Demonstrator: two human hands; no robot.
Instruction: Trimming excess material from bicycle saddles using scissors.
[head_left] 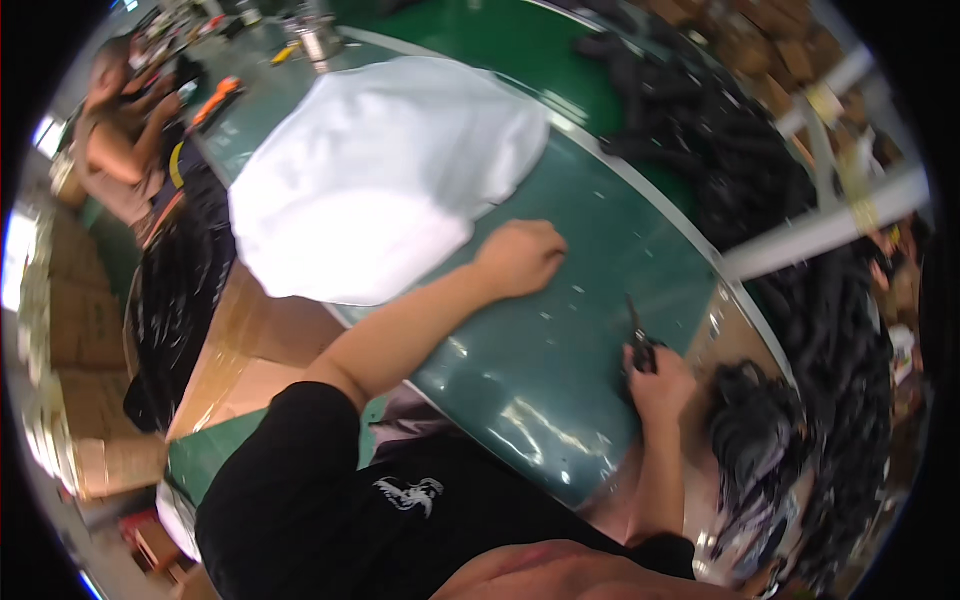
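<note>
My left hand (pixel 520 258) is closed in a loose fist over the glossy green tabletop (pixel 520 350), just beside the near right edge of a large white sheet (pixel 370 180). Its fingertips are curled under, so anything inside them is hidden. Farther right, my right hand (pixel 662 385) grips a pair of small scissors (pixel 641 340) with dark handles. Their thin blades point up and away from me, apart from the white sheet. The sheet lies spread across the far left part of the table, with a soft, uneven outline.
Dark bundles (pixel 750 420) lie at the table's right end, and a long black heap (pixel 700 140) fills the far right side. A pale metal bar (pixel 830 225) juts in there. Cardboard boxes (pixel 270 345) stand left. Another person (pixel 125 150) works at the far left, near an orange tool (pixel 215 100).
</note>
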